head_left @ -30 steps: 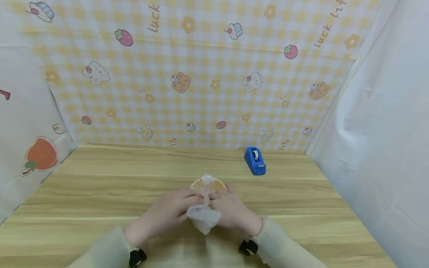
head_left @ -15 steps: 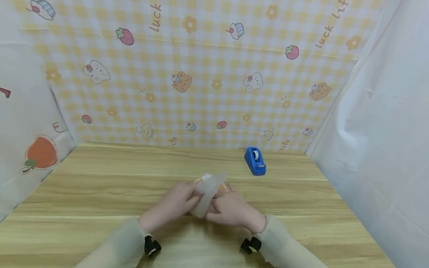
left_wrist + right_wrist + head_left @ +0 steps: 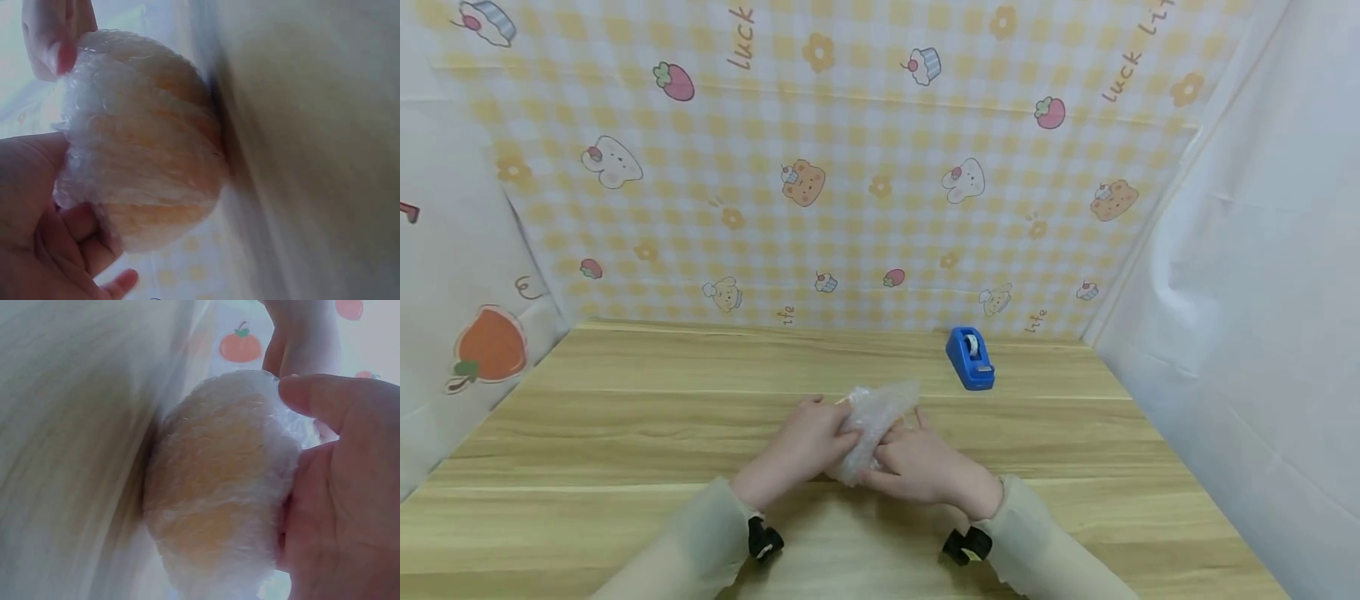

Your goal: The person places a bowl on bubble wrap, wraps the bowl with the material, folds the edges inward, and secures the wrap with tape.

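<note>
A round orange object (image 3: 156,140) stands on the table, wrapped in bubble wrap (image 3: 868,425); its kind is hidden by the wrap. A loose flap of the wrap lies slantwise across its top, toward the far right. My left hand (image 3: 801,442) holds the wrap from the left, its thumb on the flap and its fingers bent at the side. From the right, my right hand (image 3: 921,462) grips the bundle, thumb at the near edge and fingers on the top. In the right wrist view, the bubble wrap (image 3: 219,481) covers the whole visible side of the object.
A blue tape dispenser (image 3: 971,358) with a roll of tape stands at the back right of the wooden table (image 3: 662,400). Behind rises a yellow checked cloth (image 3: 880,167) with printed cartoons. White cloths (image 3: 1262,275) close off both sides.
The bubble wrap's loose end, which hung toward me, now lies folded forward over the orange object. My left hand has moved right and forward; the right hand has shifted slightly.
</note>
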A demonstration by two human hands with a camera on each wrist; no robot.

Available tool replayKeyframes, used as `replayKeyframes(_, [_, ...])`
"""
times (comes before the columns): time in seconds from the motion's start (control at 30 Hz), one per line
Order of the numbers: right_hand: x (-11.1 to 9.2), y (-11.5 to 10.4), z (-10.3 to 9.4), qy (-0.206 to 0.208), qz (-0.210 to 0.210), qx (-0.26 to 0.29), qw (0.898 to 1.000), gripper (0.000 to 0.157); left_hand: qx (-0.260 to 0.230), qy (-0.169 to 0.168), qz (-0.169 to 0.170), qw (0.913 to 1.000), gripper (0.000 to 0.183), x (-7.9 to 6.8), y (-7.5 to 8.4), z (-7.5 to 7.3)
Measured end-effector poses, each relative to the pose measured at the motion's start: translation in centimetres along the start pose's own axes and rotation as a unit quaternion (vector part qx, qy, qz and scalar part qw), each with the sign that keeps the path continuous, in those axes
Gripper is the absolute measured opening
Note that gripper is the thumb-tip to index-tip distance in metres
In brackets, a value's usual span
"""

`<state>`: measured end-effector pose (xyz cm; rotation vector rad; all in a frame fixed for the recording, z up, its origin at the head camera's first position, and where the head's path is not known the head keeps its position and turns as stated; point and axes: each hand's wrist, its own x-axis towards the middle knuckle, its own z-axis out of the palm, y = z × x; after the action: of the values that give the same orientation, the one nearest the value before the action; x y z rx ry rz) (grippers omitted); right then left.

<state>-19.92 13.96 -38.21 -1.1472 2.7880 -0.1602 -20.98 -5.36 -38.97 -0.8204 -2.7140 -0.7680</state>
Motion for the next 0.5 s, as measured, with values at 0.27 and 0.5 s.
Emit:
replayKeyframes(0.27, [-0.9,-0.1,-1.2,-0.022,-0.015,0.012,1.000,0.042,0.025,-0.061,-0.044,0.9968,0.033,0.8,0.8,-0.3])
replayKeyframes(0.5, [-2.1,-0.5,-3.4,0.017,-0.044,0.044,0.998,0.034,0.021,-0.091,-0.060,0.9938,0.032,1.2,1.3,-0.7])
